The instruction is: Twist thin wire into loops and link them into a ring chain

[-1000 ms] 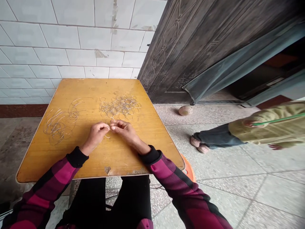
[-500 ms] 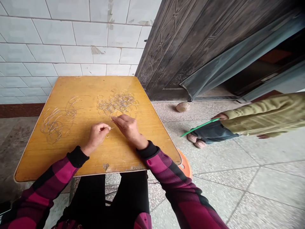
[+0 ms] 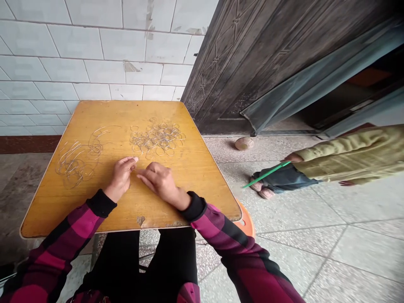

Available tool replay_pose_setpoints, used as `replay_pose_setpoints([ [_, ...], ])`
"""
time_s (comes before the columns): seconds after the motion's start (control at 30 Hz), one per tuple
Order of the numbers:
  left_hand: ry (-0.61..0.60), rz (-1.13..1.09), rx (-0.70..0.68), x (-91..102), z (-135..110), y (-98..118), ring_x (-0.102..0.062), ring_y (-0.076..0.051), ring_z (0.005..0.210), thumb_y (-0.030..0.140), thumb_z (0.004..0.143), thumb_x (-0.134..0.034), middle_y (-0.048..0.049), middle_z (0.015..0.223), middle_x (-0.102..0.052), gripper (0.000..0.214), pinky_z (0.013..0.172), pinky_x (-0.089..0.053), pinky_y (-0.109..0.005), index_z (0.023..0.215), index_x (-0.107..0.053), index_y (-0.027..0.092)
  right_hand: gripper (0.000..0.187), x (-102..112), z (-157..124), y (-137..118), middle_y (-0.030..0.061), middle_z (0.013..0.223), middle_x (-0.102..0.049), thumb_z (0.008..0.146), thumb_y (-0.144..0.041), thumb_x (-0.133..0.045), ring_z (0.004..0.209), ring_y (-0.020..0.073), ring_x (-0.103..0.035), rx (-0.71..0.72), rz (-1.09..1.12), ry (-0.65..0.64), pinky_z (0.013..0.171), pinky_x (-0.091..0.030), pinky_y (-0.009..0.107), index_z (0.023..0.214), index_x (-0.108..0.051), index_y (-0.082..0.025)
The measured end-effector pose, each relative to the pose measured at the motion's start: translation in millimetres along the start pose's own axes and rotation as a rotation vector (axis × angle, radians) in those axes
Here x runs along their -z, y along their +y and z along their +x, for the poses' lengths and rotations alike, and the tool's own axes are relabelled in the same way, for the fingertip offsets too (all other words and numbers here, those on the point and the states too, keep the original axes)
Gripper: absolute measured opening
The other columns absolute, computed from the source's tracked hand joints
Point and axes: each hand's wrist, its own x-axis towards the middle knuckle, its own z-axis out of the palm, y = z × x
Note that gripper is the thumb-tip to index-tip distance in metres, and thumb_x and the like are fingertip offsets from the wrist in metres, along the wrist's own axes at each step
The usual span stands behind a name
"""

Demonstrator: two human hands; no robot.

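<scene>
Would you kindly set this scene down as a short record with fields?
Surface: yellow table
Left hand: on table, fingertips together, contents too small to tell
Right hand: beside it, fingers on table
Far centre: pile of wire rings
Left side: tangled wire loops
Right: another person's sleeve, green stick
Floor: ball

Whether fingers [image 3: 131,160] hold anything: can't tell; other person [image 3: 347,156] cut off rt.

Single head-worn view, looking forward and down, close over wooden table [image 3: 151,208], tiled wall [image 3: 94,42] ahead
</scene>
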Motion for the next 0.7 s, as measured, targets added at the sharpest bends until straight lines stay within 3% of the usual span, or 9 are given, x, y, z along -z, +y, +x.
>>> replay_pose_setpoints([
  [0.1, -0.016, 0.022, -0.010, -3.2, -3.4, -1.1, -0.036, -0.008, 0.054, 0.025, 0.058, -0.072, 0.0047, 0.053, -0.042, 0.025, 0.054, -0.029, -0.024, 0.051, -0.049, 0.017, 0.024, -6.7, 0.2, -13.0, 0.0043, 0.076, -0.060, 0.098, -0.028, -0.045, 0.070, 0.0140, -0.050, 0.008, -0.243, -0.065, 0.054, -0.032, 0.027, 0.102, -0.067, -0.019],
  [0.23, -0.043, 0.037, -0.012, -7.4, -6.3, -4.3, -0.035, -0.008, 0.055, 0.024, 0.058, -0.070, 0.0043, 0.055, -0.042, 0.024, 0.054, -0.028, -0.024, 0.052, -0.049, 0.017, 0.024, -11.4, 3.0, -15.2, 0.0044, 0.075, -0.059, 0.097, -0.020, -0.044, 0.072, 0.0152, -0.048, 0.022, -0.383, -0.102, 0.055, -0.030, 0.029, 0.087, -0.066, -0.018],
  [0.43, -0.013, 0.066, -0.029, -6.8, -4.2, -4.6, -0.038, -0.009, 0.057, 0.025, 0.058, -0.069, 0.0036, 0.054, -0.043, 0.022, 0.057, -0.031, -0.025, 0.051, -0.050, 0.017, 0.029, -14.0, 2.9, -14.4, 0.0040, 0.071, -0.056, 0.097, -0.017, -0.042, 0.071, 0.0152, -0.046, -0.017, -0.359, -0.098, 0.057, -0.028, 0.030, 0.074, -0.061, -0.018],
  [0.7, -0.010, 0.064, -0.059, -5.7, -4.8, -1.3, -0.039, -0.009, 0.057, 0.026, 0.058, -0.070, 0.0033, 0.054, -0.045, 0.021, 0.060, -0.032, -0.025, 0.052, -0.052, 0.017, 0.033, -12.7, 3.2, -15.7, 0.0034, 0.068, -0.054, 0.097, -0.015, -0.040, 0.068, 0.0151, -0.045, 0.043, -0.359, -0.035, 0.057, -0.028, 0.030, 0.070, -0.059, -0.018],
])
